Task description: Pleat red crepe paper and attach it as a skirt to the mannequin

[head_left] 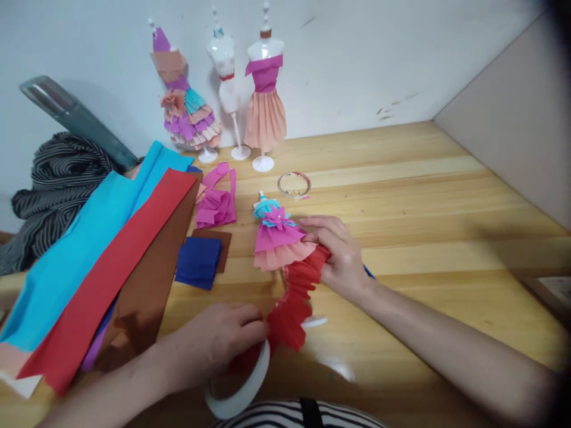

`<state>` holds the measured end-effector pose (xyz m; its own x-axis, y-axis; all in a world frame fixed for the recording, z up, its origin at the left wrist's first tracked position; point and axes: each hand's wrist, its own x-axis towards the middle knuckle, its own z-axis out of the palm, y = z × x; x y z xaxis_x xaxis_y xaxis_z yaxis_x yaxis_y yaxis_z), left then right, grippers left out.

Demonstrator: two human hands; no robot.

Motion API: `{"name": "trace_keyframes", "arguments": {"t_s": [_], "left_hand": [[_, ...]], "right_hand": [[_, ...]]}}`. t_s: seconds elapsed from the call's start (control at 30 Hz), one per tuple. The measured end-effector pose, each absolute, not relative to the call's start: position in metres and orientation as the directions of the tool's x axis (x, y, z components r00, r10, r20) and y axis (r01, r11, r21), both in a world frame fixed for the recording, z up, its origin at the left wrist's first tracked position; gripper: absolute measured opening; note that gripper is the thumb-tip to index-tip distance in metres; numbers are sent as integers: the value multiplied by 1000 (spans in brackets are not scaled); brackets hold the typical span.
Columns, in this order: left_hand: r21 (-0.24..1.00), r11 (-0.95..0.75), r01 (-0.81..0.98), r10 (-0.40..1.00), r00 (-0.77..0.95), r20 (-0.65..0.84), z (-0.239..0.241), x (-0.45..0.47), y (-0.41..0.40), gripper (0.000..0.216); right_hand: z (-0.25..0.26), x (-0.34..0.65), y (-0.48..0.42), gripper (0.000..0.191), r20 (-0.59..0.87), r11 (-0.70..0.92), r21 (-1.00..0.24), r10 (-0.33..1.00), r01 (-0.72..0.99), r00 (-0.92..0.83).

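pinching a ruffled red crepe-paper strip (292, 321) in left hand (225, 336) and right hand (343, 258), so could totally rip it by tugging too hard tbh.

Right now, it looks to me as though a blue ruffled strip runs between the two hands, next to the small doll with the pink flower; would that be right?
Not quite: the ruffled strip is red, not blue, as the head view shows. It does run between the left hand and right hand, next to the small doll with the pink flower.
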<state>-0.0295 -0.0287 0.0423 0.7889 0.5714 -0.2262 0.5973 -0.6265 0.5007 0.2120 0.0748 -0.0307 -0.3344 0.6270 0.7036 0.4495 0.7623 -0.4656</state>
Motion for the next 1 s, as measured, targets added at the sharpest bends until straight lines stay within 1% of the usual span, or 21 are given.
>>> {"name": "trace_keyframes", "arguments": {"t_s": [0.1, 0.23, 0.3, 0.4, 0.47, 0.63, 0.73, 0.83, 1.0], "left_hand": [[396, -699, 596, 564, 799, -207, 38, -25, -34, 15], [240, -740, 628, 564, 775, -285, 44, -20, -40, 16], [200, -736, 647, 577, 753, -317, 46, -21, -40, 15], [184, -721, 668, 590, 731, -343, 44, -23, -36, 12], [186, -729, 659, 585, 740, -332, 40, -25, -33, 13], [237, -769, 593, 560, 805, -197, 36, -27, -31, 16], [213, -805, 554, 534, 832, -148, 39, -24, -32, 23], [168, -809, 563, 536, 824, -181, 42, -22, -34, 26], [114, -796, 594, 546, 786, -289, 47, -19, -33, 27]], "right_hand": [[-30, 212, 75, 16, 701, 761, -469, 629, 448, -336], [-30, 212, 75, 15, 697, 754, -475, 637, 454, -329], [-30, 212, 75, 16, 696, 746, -478, 644, 464, -318], [-31, 212, 76, 15, 698, 745, -479, 644, 465, -313], [-32, 212, 77, 15, 702, 748, -477, 640, 461, -312], [-33, 212, 77, 14, 708, 754, -480, 635, 448, -308], [-33, 212, 77, 15, 708, 757, -477, 632, 446, -315], [-33, 212, 76, 16, 700, 753, -476, 637, 455, -322], [-32, 212, 76, 16, 701, 754, -477, 637, 453, -322]]}}
